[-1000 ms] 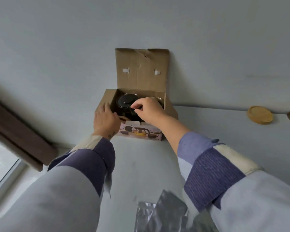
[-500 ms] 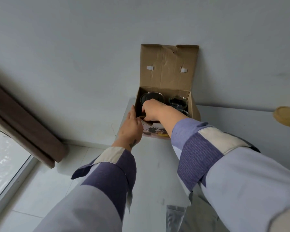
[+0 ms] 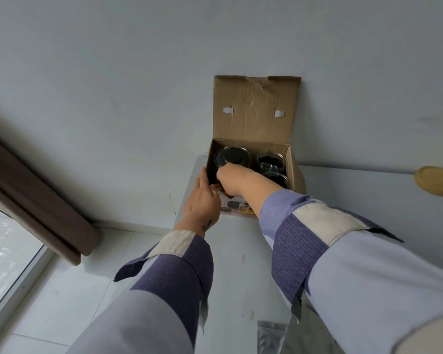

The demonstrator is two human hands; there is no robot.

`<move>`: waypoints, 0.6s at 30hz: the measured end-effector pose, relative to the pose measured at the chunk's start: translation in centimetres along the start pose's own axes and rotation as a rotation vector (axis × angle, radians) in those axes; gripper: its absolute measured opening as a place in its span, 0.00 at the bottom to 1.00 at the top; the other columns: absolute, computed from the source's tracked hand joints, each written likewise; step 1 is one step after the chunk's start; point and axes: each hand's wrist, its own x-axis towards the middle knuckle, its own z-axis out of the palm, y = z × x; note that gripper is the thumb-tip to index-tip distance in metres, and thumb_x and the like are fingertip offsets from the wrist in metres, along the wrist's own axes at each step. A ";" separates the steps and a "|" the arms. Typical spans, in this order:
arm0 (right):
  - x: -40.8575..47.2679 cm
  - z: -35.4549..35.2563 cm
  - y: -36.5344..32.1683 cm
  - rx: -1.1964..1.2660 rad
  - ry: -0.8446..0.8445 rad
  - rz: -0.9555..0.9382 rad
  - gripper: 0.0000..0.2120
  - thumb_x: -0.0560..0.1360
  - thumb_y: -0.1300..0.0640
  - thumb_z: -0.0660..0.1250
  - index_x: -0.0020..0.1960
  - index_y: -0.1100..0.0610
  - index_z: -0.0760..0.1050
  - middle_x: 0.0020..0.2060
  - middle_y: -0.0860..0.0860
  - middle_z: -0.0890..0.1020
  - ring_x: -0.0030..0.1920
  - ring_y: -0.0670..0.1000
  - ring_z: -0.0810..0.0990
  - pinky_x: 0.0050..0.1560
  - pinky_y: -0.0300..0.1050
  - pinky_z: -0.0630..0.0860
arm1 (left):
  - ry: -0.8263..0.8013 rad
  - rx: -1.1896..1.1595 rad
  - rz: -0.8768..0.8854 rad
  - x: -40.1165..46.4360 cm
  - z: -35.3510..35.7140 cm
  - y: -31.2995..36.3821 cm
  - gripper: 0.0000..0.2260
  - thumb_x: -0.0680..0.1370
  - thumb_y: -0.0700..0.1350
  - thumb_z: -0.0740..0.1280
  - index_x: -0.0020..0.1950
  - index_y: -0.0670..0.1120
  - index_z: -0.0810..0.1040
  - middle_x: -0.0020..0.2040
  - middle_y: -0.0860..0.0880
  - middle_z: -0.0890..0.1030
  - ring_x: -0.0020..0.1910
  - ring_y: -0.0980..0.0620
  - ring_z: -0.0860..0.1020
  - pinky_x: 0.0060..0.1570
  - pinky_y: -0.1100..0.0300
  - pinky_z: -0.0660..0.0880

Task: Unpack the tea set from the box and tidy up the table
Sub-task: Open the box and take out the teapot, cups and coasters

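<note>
1. The desk (image 3: 241, 251) is seen at the wall, and the view has swung left since a second ago, so floor and a dark curtain (image 3: 36, 200) are now taken in.
2. The box (image 3: 296, 172) is parked at the desk's far left corner, lid flap propped against the wall. It hasn't been moved on the desk.
3. Inside, a big dark-lidded glass pot (image 3: 232, 156) sits at the left, two glass cups (image 3: 271, 160) at the right. Nothing's been lifted out yet.
4. The right hand (image 3: 232, 178) has been pushed deeper in than a second ago, fingers hidden below the pot's rim. Whether it's closed on anything can't be told; probably a grip on the pot is being found.
5. The left hand (image 3: 202, 198) is laid flat, fingers together, against the box's left wall, having slid off the rim, so the box is braced for a lift.
</note>
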 end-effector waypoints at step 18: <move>-5.8 -4.7 6.3 0.804 0.263 0.079 0.14 0.75 0.59 0.68 0.60 0.53 0.74 0.59 0.53 0.78 0.59 0.54 0.76 0.60 0.54 0.76 | 0.238 0.101 0.148 1.4 -2.3 2.6 0.17 0.80 0.54 0.59 0.67 0.52 0.67 0.63 0.49 0.75 0.62 0.46 0.72 0.60 0.47 0.69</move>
